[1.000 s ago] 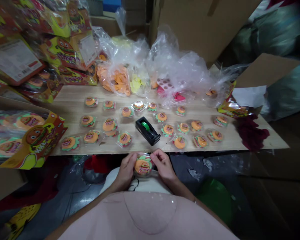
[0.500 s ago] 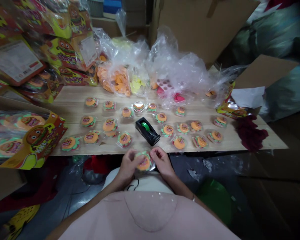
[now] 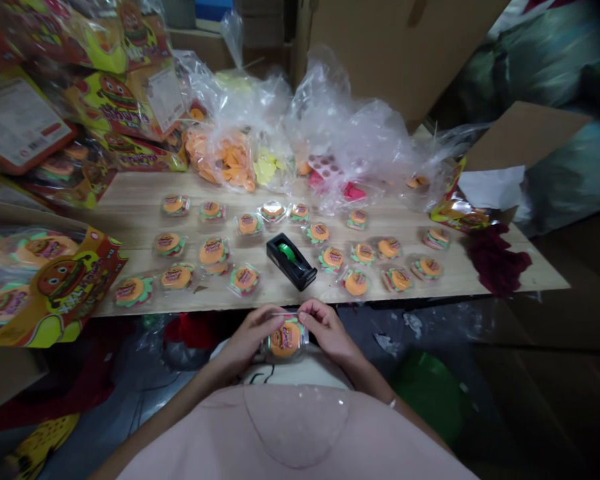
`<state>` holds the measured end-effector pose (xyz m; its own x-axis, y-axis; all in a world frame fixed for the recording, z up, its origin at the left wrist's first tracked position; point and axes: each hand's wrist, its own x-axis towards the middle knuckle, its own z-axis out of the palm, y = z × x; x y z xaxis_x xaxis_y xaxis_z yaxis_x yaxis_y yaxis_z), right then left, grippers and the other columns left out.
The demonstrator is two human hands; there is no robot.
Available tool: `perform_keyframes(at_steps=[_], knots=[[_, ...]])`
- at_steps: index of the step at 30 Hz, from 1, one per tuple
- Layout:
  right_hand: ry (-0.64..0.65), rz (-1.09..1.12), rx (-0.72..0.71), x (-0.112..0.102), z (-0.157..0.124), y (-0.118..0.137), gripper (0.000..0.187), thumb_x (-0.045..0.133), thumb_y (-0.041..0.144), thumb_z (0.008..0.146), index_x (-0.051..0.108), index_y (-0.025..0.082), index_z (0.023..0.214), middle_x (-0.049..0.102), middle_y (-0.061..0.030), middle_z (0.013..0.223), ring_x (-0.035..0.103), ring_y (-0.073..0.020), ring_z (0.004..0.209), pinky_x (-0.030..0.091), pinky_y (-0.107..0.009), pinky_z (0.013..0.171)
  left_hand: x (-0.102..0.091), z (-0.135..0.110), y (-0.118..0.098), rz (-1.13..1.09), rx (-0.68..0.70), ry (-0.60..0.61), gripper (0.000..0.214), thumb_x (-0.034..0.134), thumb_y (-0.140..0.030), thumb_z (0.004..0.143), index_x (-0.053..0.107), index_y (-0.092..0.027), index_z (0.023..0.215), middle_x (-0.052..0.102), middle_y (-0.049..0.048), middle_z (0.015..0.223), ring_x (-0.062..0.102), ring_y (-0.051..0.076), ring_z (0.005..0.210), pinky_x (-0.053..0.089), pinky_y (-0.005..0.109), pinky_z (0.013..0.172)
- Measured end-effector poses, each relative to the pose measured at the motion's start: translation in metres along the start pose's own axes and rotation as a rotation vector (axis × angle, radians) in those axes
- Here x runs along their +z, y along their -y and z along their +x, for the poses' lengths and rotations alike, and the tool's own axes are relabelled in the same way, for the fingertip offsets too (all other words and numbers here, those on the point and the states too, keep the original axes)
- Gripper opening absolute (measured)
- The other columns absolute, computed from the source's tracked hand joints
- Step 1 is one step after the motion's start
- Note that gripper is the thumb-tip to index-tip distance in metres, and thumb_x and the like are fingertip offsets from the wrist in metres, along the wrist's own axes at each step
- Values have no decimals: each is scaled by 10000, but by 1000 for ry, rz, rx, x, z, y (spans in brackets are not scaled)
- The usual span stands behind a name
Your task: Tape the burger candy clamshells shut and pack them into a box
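Just below the table's front edge, both my hands hold one small clear packet with an orange burger-shaped toy (image 3: 285,339) inside. My left hand (image 3: 250,335) grips its left side with curled fingers. My right hand (image 3: 326,329) pinches its upper right edge. A black tape dispenser with a green roll (image 3: 291,261) stands on the wooden table (image 3: 140,213) directly beyond my hands. Several more burger packets (image 3: 245,278) lie in rows on the table around the dispenser.
Crumpled clear plastic bags (image 3: 340,133) with orange and yellow pieces sit at the table's back. Large burger-print packages (image 3: 55,280) pile up at left. A dark red cloth (image 3: 497,260) lies at the right end, with cardboard boxes (image 3: 525,133) behind.
The packet has turned in my hands and sits a little lower; my right fingers have shifted to its top edge. The view has drifted slightly.
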<state>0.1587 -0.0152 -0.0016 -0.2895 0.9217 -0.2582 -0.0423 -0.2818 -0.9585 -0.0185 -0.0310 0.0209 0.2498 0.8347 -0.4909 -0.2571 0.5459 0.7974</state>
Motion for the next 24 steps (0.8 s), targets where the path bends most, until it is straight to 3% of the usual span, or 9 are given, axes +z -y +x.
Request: perform_keyframes(at_steps=[3,7,9,12,15,18,22,24], knots=[[-52,43,-27,5,-1,-3,264,632,425,763,563,170,761,510,25,674,438,-100,603,349,-222,565,4,3,2,-16,55,-74,229,757,-307,645,676,-137,776,649,17,749,590,135,694,449,224,649],[-81,138,-5,10,-9,-5,281,670,413,736,546,195,862,524,25,746,477,-103,621,384,-222,565,11,6,6,-257,156,-256,261,746,-335,659,658,-168,839,660,1,785,596,132,703,457,237,669],[-44,148,18,9,-14,-4,269,671,404,737,538,198,845,521,32,727,480,-98,593,385,-221,552,9,6,4,-298,137,-227,238,739,-335,670,636,-167,804,655,-4,774,590,122,678,452,229,648],[-3,110,38,3,-17,-1,251,669,400,737,546,187,786,516,39,669,465,-90,553,366,-219,539,2,7,-5,-217,-1,-84,248,775,-285,622,568,-157,671,633,-13,693,567,111,594,440,220,592],[31,74,44,-3,-14,0,252,680,399,721,568,179,774,529,34,669,466,-93,557,362,-223,545,-1,10,-9,-105,-47,-41,241,776,-294,621,596,-164,713,621,-19,674,566,114,582,431,216,578],[32,69,27,-5,-10,-1,240,685,389,713,592,179,781,544,31,673,473,-99,570,369,-228,563,5,15,-1,-74,9,-86,272,749,-352,648,662,-160,821,641,5,734,579,128,629,431,217,593],[-44,127,34,-3,-9,-5,239,679,386,713,627,173,806,568,21,667,487,-109,595,381,-240,598,12,16,11,-118,111,-238,306,780,-331,599,679,-154,827,651,14,763,580,133,642,433,219,595],[-84,157,46,-1,-9,-7,247,687,386,702,640,171,814,582,15,670,492,-113,600,385,-245,608,13,14,10,-123,105,-227,320,774,-341,610,673,-161,855,655,14,781,587,134,651,442,222,606]])
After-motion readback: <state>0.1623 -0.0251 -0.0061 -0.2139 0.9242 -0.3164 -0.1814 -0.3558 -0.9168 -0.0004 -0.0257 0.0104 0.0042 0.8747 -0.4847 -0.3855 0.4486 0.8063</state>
